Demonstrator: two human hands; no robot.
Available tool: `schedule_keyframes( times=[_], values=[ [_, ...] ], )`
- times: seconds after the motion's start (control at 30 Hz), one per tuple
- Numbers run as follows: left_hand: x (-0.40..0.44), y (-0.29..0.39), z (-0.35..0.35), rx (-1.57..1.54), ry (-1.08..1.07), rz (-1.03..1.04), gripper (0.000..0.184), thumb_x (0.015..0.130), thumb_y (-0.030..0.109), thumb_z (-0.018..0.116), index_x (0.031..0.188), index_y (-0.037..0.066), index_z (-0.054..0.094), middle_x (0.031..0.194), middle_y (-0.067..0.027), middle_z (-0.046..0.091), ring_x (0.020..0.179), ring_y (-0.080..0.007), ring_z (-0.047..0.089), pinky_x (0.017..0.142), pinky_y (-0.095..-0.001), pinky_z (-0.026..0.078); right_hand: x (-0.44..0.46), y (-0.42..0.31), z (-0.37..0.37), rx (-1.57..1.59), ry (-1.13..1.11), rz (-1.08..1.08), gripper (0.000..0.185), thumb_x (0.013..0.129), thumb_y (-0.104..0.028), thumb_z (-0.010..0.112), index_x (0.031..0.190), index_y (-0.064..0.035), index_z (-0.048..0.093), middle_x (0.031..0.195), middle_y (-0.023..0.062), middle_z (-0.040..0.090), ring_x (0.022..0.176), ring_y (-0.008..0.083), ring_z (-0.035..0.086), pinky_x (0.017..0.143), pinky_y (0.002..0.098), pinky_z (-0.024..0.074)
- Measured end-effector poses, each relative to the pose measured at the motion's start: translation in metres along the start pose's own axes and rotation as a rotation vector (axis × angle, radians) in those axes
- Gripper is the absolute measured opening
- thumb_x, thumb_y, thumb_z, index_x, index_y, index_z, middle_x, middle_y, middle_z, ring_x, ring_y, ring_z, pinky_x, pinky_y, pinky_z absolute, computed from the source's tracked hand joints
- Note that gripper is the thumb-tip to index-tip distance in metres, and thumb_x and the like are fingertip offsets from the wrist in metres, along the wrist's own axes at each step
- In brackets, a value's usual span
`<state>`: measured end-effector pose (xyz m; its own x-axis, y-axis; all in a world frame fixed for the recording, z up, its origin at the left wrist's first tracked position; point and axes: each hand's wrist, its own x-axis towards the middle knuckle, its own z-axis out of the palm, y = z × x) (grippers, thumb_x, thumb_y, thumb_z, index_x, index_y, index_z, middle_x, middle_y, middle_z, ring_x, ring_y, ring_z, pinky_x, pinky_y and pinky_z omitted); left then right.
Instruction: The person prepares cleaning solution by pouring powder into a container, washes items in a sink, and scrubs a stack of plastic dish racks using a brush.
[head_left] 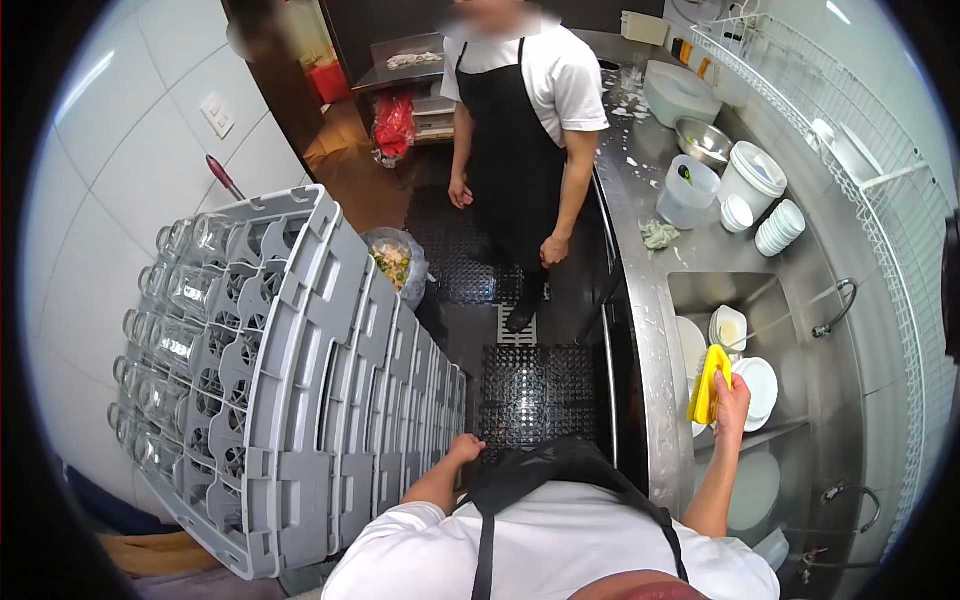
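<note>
Yellow scrubber (708,388) is held in the right hand (734,400) above the sink (742,290), its body pinched between thumb and fingers (721,380). White plates (764,385) are seen just beside and below that hand, in the basin. Left hand (464,449) is held low, near the stacked grey racks (345,435); its fingers look curled, but whether anything is pinched cannot be told. Glass mugs (163,395) are carried in the topmost rack. Beyond the sink, a white bucket (748,180) and stacked white cups (782,228) are set on the steel surface (652,325). A co-worker in a black apron (510,140) is seen facing, standing beside the surface.
</note>
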<state>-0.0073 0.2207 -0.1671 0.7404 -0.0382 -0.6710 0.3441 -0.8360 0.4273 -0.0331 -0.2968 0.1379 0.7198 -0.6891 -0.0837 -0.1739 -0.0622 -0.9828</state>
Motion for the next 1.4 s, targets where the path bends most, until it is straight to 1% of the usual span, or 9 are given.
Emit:
schedule_keyframes(
  times=[0.17, 0.53, 0.7, 0.83, 1.0, 1.07, 1.17, 1.27, 1.4],
  values=[
    [0.001, -0.012, 0.009, -0.022, 0.021, -0.029, 0.037, 0.081, 0.039, 0.069, 0.099, 0.007, 0.07, 0.103, -0.0172, 0.068, 0.099, -0.0341, 0.064, 0.086, -0.0415, 0.049, -0.002, -0.006, -0.003, 0.084, -0.051, 0.068, 0.017, 0.09, -0.016, 0.063, 0.086, -0.004, 0.051, 0.066, 0.0025, 0.054, 0.045, 0.0096, 0.049, 0.041, 0.0242, 0.0395],
    [0.043, 0.033, -0.008, -0.043, 0.069, 0.046, 0.035, 0.081, 0.037, 0.07, 0.097, 0.006, 0.068, 0.097, -0.0153, 0.069, 0.097, -0.0309, 0.065, 0.085, -0.0385, 0.049, 0.088, -0.074, 0.037, -0.037, 0.068, -0.099, 0.025, 0.091, -0.028, 0.061, 0.082, -0.0047, 0.057, 0.057, -0.0015, 0.049, 0.04, 0.0073, 0.043, 0.037, 0.0245, 0.0348],
    [0.06, 0.089, -0.052, -0.02, 0.076, 0.109, 0.04, 0.082, 0.035, 0.069, 0.108, 0.005, 0.066, 0.101, -0.0144, 0.069, 0.1, -0.0294, 0.065, 0.088, -0.0374, 0.049, 0.244, -0.162, 0.087, -0.377, 0.21, -0.653, 0.036, 0.085, -0.034, 0.066, 0.087, 0.0013, 0.06, 0.073, 0.0151, 0.063, 0.067, 0.029, 0.061, 0.062, 0.0395, 0.0463],
    [0.061, 0.133, -0.101, -0.007, 0.113, 0.105, 0.042, 0.083, 0.035, 0.069, 0.112, 0.005, 0.064, 0.103, -0.0146, 0.069, 0.099, -0.0275, 0.066, 0.088, -0.0374, 0.049, 0.395, -0.203, 0.137, -0.583, 0.017, -0.498, 0.05, 0.076, -0.043, 0.069, 0.1, 0.0013, 0.063, 0.091, 0.0232, 0.067, 0.083, 0.0341, 0.066, 0.074, 0.0397, 0.051],
    [0.069, 0.144, -0.129, -0.178, 0.172, 0.069, 0.039, 0.085, 0.032, 0.067, 0.113, 0.005, 0.063, 0.099, -0.0153, 0.069, 0.097, -0.0269, 0.066, 0.087, -0.0364, 0.05, 0.548, -0.15, 0.204, -1.377, -0.289, -0.603, 0.037, 0.068, -0.033, 0.076, 0.079, 0.002, 0.07, 0.086, 0.0223, 0.068, 0.076, 0.035, 0.067, 0.07, 0.0432, 0.053],
    [0.052, 0.151, -0.135, -0.128, 0.22, 0.032, 0.042, 0.084, 0.033, 0.068, 0.114, 0.004, 0.062, 0.101, -0.0147, 0.069, 0.097, -0.0274, 0.066, 0.086, -0.037, 0.049, 0.6, -0.118, 0.228, -1.389, -0.358, -0.506, 0.017, 0.056, -0.009, 0.071, 0.068, 0.0018, 0.069, 0.084, 0.0239, 0.067, 0.079, 0.0341, 0.068, 0.065, 0.0423, 0.0545],
    [0.04, 0.142, -0.129, -0.112, 0.195, -0.019, 0.044, 0.085, 0.037, 0.067, 0.114, 0.005, 0.06, 0.101, -0.0149, 0.068, 0.097, -0.0306, 0.065, 0.086, -0.0383, 0.049, 0.622, -0.09, 0.245, -1.451, -0.387, -0.45, 0.028, 0.049, 0.004, 0.068, 0.077, 0.002, 0.071, 0.098, 0.0244, 0.067, 0.096, 0.0373, 0.066, 0.077, 0.0442, 0.055],
    [0.033, 0.121, -0.118, -0.022, 0.121, -0.067, 0.045, 0.085, 0.039, 0.066, 0.113, 0.005, 0.06, 0.101, -0.0157, 0.067, 0.098, -0.0325, 0.064, 0.086, -0.0402, 0.049, 0.626, -0.057, 0.248, -1.35, -0.309, -0.51, 0.028, 0.08, -0.014, 0.049, 0.093, 0.0002, 0.069, 0.104, 0.023, 0.065, 0.103, 0.0389, 0.062, 0.084, 0.0449, 0.0516],
    [0.029, 0.103, -0.111, -0.014, 0.06, -0.117, 0.05, 0.085, 0.04, 0.065, 0.119, 0.004, 0.059, 0.107, -0.0184, 0.066, 0.104, -0.0343, 0.062, 0.09, -0.0411, 0.048, 0.678, -0.005, 0.256, -1.53, -0.639, -0.634, 0.028, 0.07, -0.017, 0.058, 0.09, -0.0026, 0.069, 0.094, 0.0203, 0.067, 0.086, 0.0368, 0.065, 0.076, 0.0415, 0.0515]
  ],
)
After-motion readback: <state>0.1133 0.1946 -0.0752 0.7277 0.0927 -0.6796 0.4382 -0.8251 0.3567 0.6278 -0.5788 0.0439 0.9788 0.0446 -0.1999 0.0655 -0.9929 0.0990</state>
